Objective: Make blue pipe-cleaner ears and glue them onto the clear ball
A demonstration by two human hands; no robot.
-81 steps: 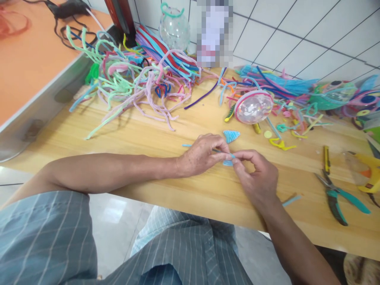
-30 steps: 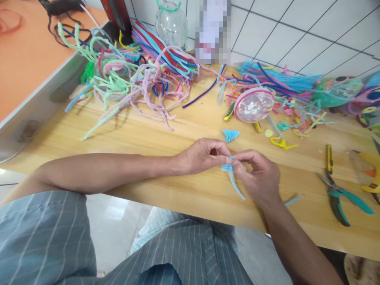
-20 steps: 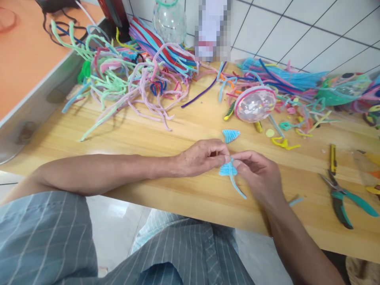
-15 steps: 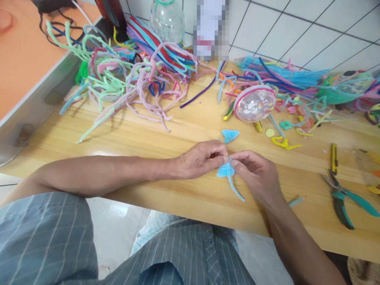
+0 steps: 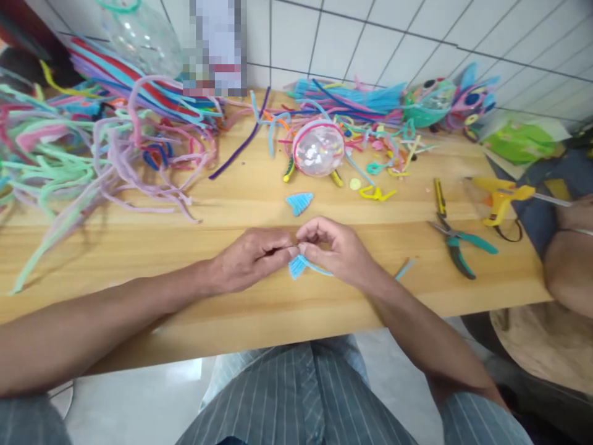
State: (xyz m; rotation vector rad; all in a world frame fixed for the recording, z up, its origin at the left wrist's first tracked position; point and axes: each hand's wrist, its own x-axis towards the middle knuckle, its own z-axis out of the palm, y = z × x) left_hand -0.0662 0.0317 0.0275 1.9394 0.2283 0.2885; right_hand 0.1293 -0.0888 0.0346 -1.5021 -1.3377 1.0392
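Two hands meet over my worktop (image 5: 139, 247): left hand (image 5: 248, 259) and right hand (image 5: 336, 250) both pinching the folded blue pipe cleaner (image 5: 298, 266), a matching blue piece (image 5: 299, 203) just beyond

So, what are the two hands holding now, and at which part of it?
Both the left hand and the right hand pinch the folded blue pipe cleaner piece at its narrow top end, fingertips meeting there.

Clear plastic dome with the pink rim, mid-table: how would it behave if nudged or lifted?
The clear plastic dome with a pink rim looks thin-walled and hollow, so probably light for its size. Its rounded shell suggests it may rock or roll when pushed, though the fuzzy pipe-cleaner scraps beside it could stop it. The glossy surface likely slips under fingers.
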